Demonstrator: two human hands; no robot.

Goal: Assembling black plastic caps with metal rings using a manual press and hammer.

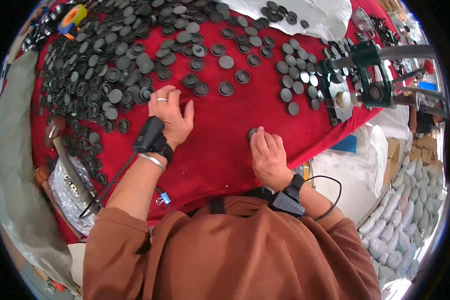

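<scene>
left hand (pixel 171 116) flat, empty on red cloth (pixel 220 150) | right hand (pixel 268 156) seemingly pinching black cap (pixel 252 133)

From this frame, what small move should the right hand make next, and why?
Probably carry the black cap toward the green press. The right hand pinches one cap at its fingertips on the red cloth, while the left hand rests flat beside the pile.

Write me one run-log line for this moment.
left hand: flat on red cloth, beside cap pile | right hand: fingertips on one dark cap | green hand press: far right, untouched
</scene>
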